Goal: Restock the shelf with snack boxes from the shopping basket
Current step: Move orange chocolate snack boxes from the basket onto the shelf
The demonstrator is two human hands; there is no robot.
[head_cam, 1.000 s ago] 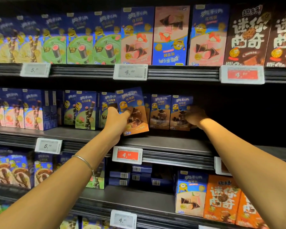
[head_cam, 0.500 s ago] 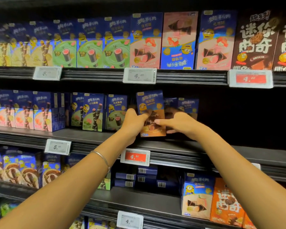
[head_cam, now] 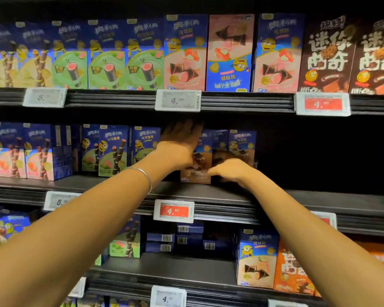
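A blue-and-brown chocolate snack box stands upright on the middle shelf, just left of two matching boxes. My left hand covers its upper left part, fingers spread over the top edge. My right hand curls its fingers against the box's lower right edge. Both hands hide much of the box front. The shopping basket is out of view.
Green and pink snack boxes fill the middle shelf to the left. To the right of the chocolate boxes the shelf is dark. A red price tag sits on the shelf edge below. Full rows of boxes line the shelf above.
The box has gone from tilted in my left hand to upright and further back on the shelf. My left hand slid up over its top; my right hand came across to its lower right.
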